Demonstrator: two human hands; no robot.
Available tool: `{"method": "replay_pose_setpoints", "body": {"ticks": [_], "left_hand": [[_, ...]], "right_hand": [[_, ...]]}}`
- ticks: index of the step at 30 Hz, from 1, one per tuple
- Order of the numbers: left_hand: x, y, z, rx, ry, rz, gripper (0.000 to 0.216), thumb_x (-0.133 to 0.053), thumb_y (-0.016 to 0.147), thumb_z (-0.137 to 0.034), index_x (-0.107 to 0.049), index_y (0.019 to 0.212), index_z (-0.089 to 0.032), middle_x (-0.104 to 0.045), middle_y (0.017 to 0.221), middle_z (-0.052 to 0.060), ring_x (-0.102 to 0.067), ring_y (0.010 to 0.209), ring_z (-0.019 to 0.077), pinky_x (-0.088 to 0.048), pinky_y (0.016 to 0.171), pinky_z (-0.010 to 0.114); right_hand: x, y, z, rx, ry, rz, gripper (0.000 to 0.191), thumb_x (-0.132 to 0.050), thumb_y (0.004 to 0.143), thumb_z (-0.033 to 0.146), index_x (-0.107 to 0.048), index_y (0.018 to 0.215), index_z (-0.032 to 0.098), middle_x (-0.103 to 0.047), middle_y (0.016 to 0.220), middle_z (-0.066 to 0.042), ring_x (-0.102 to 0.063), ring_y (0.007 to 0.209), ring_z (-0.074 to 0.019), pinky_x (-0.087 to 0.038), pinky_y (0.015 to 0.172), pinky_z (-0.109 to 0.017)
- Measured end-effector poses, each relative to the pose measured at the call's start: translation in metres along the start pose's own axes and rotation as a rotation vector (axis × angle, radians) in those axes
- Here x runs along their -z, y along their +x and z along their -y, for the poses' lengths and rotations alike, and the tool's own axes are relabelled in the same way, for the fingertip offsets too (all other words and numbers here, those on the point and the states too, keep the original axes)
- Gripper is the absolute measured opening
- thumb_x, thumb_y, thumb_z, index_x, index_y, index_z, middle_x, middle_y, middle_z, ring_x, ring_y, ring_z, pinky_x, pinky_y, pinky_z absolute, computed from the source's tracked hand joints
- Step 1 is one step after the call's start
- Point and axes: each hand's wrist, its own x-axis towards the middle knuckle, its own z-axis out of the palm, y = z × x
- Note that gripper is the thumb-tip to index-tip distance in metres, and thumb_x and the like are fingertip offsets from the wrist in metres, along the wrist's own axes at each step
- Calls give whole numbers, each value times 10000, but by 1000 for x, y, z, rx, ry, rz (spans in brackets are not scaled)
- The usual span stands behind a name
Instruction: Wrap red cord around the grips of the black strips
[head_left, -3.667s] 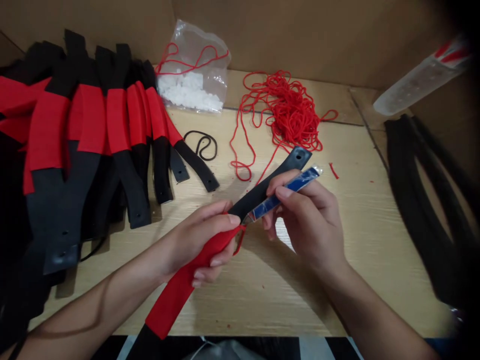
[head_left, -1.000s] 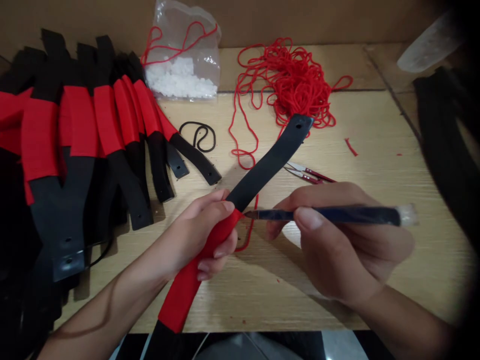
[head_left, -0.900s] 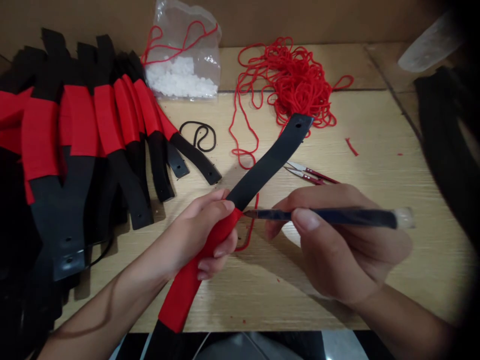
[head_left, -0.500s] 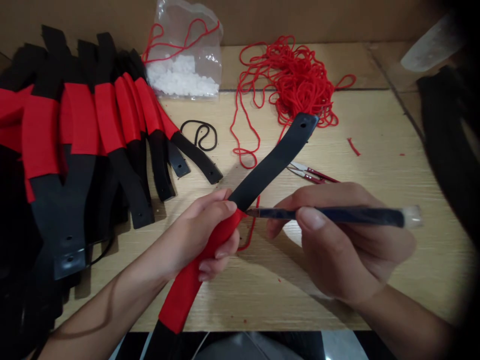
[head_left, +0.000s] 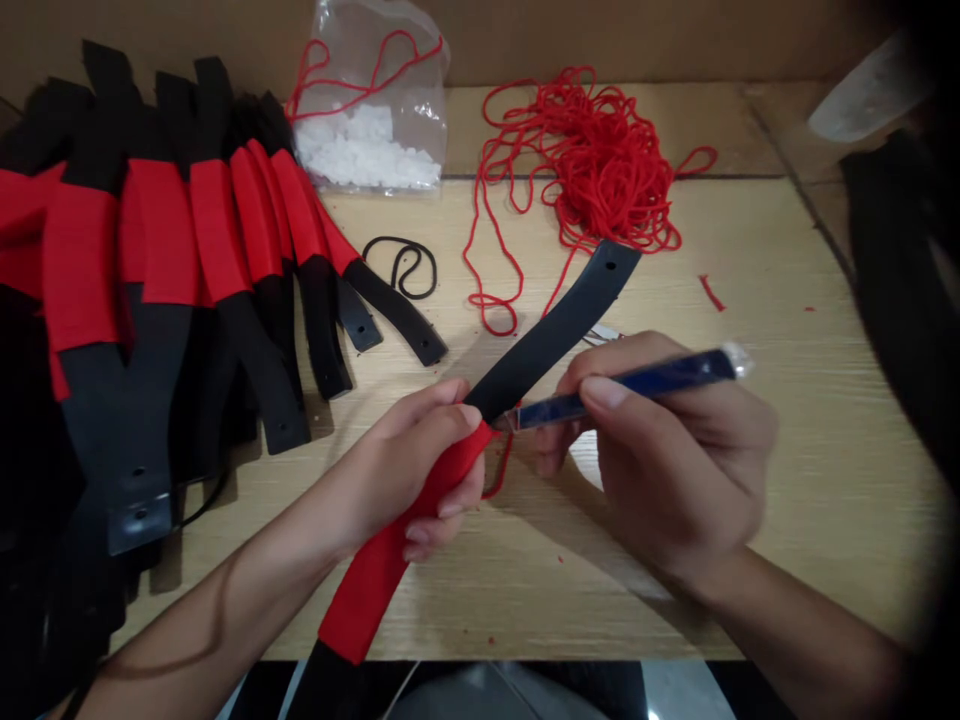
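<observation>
My left hand point(head_left: 420, 460) is closed around a black curved strip point(head_left: 555, 335) with a hole near its upper end and a red fabric sleeve point(head_left: 367, 590) over its middle. The thumb lies at the sleeve's upper edge. Pinched in my right hand point(head_left: 667, 450) is a slim blue-handled pointed tool point(head_left: 637, 385) with a clear end. Its dark tip meets the sleeve's upper edge, just beside my left thumb; whether it goes under the fabric I cannot tell. A red cord point(head_left: 504, 470) hangs behind the strip, partly hidden.
Several black strips with red sleeves point(head_left: 82, 265) are heaped at the left. Toward the back lie a clear bag of small white pieces point(head_left: 367, 150) and a tangle of red cord point(head_left: 611, 180). Small scissors point(head_left: 602, 334) show partly behind my right hand. A black cord loop point(head_left: 409, 270) lies between.
My right hand has shifted left and the tool has tilted, its back end now higher. The tip stays at the sleeve edge. My left hand and the strip have barely moved.
</observation>
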Motion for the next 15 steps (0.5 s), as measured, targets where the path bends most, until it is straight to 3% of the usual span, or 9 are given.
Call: {"method": "replay_pose_setpoints", "body": {"ticks": [6,15], "left_hand": [[2,1,-1,25,12,-18,145,-360,919,-341,-382,1028,-247,-428,389,-93,-246,261,65,-267,243,142],[-2,-2,-3,-21,-6,-22,89,-355,915,-324,-380,924,-240,-414,402,-92,-226,273,51,-246,251,122]], "right_hand": [[1,7,-1,-259,187,-4,139,-594,887,151,-680,798,216,-654,599,17,-625,434,-144,-505,357,-239],[1,9,-7,-410,319,34,69,-630,872,200,-633,804,208,-719,616,3,-667,433,-166,-561,411,-246]]}}
